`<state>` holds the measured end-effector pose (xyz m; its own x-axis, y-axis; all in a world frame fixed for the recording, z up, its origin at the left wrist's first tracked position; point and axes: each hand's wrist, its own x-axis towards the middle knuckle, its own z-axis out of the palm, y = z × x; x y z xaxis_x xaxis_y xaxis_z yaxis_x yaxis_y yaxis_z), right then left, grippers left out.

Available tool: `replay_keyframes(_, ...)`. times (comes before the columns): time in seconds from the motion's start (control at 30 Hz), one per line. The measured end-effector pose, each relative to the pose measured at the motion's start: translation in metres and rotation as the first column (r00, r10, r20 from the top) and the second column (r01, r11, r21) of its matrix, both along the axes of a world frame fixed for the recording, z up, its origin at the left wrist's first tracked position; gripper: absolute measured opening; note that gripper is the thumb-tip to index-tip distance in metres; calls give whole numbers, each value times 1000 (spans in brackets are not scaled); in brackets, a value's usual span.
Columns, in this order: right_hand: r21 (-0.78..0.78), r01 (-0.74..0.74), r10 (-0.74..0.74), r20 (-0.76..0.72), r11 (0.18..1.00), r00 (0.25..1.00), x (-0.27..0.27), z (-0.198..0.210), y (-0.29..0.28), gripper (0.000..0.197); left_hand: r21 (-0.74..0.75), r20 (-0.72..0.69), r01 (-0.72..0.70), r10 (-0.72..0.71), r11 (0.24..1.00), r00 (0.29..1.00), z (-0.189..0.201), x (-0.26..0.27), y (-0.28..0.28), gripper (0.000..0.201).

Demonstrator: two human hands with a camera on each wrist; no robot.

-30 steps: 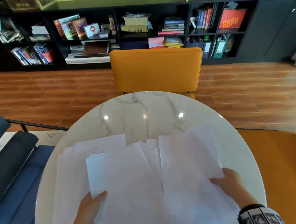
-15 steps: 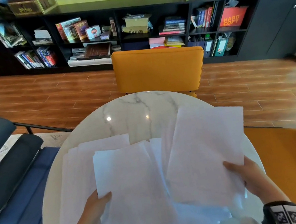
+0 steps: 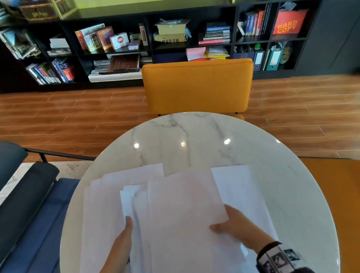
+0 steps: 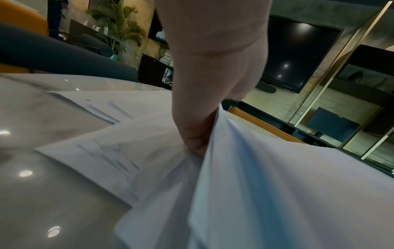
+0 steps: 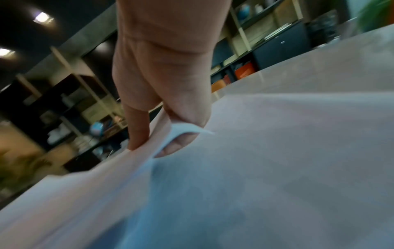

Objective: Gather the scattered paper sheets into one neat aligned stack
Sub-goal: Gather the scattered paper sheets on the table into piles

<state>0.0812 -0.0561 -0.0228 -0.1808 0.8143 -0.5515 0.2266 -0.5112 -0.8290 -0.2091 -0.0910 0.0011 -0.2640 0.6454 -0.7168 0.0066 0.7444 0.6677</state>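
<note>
Fingers of both hands — left hand (image 3: 121, 247) and right hand (image 3: 238, 226) — hidden under sheets (image 3: 183, 225).

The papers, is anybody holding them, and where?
Yes. The left hand pinches the left edge of the middle pile of paper sheets, and the right hand grips the top sheet's right edge, thumb on top.

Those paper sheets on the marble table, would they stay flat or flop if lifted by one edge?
Probably flop: the paper sheets already bend upward where the left hand pinches them. They likely slide easily, since the marble table looks glossy. They seem light; the right hand lifts one edge with fingertips alone.
</note>
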Motion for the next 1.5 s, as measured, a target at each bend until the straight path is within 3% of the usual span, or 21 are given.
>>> replay_keyframes(0.13, 45, -112, 103, 163, 993, 981, -40, -4, -14, 65, 103, 0, 29, -30, 994, 1000, -5, 1, -5, 62)
replay_keyframes(0.27, 108, -81, 37, 361, 991, 932, -36, -3, -13, 70, 185, -93, 29, -12, 982, 996, -16, -1, -10, 35)
replay_keyframes(0.37, 247, -9, -162, 663, 969, 730, 1, 0, -13, 68, 204, -96, 7, 13, 979, 995, -15, -4, -9, 33)
replay_keyframes(0.43, 213, 64, -212, 796, 975, 567, 29, -2, -16, 79, 227, -125, 6, 23, 974, 992, -13, -10, -9, 35)
replay_keyframes(0.5, 110, 164, -179, 847, 980, 500, 50, -3, -23, 94, 233, -145, -8, 43, 972, 989, -12, -20, -8, 37)
replay_keyframes(0.6, 35, 176, -115, 877, 984, 467, 58, -8, -34, 101, 230, -169, -38, 78, 972, 982, -11, -40, -10, 35)
replay_keyframes(0.67, 28, 168, -105, 878, 985, 468, 54, -13, -39, 99, 225, -202, -49, 96, 973, 975, -11, -51, -11, 35)
replay_keyframes(0.83, -14, 183, -94, 819, 983, 566, 46, -13, -35, 91, 196, -219, -54, 98, 979, 971, -15, -66, -17, 38)
replay_keyframes(1.0, -67, 141, -17, 852, 988, 523, 40, -5, -32, 83, 182, -204, -71, 108, 981, 973, -15, -70, -24, 40)
replay_keyframes(1.13, -10, 121, -66, 789, 993, 611, 29, -7, -34, 79, 185, -194, -81, 118, 979, 974, -19, -72, -27, 43)
replay_keyframes(1.33, -29, 132, -64, 756, 991, 651, 27, -4, -31, 78, 176, -177, -114, 145, 978, 973, -28, -75, -29, 44)
replay_keyframes(1.5, 23, 128, -109, 685, 991, 720, 29, -11, -35, 40, 176, -159, -114, 143, 978, 977, -29, -78, -29, 43)
